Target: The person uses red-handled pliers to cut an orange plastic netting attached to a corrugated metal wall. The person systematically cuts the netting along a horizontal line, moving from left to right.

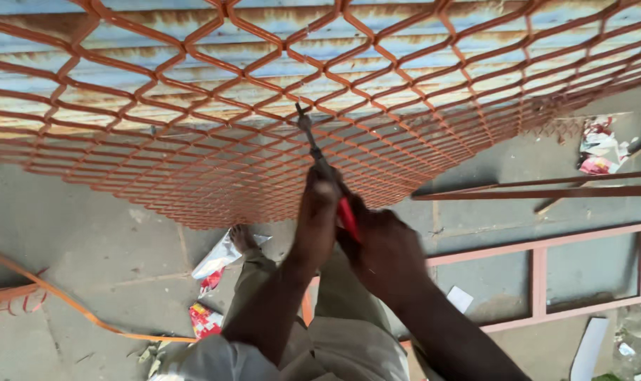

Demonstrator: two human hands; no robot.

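Pliers [319, 159] with red handles, clenched in both left hand [319, 204] and right hand [380, 243], tip touching orange metal mesh [193, 141]

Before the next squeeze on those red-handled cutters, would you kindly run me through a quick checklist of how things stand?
1. Both hands on the tool: ok; left hand and right hand grip the red-handled cutters.
2. Cutter tip at the orange mesh panel: ok, the tip meets a strand.
3. Jaws fully round the strand: cannot tell, too small.
4. Hand protection: not ok, both hands are bare.
5. Footing: not ok; a bare foot rests among paper scraps.
6. Metal frame apart from the feet: ok.
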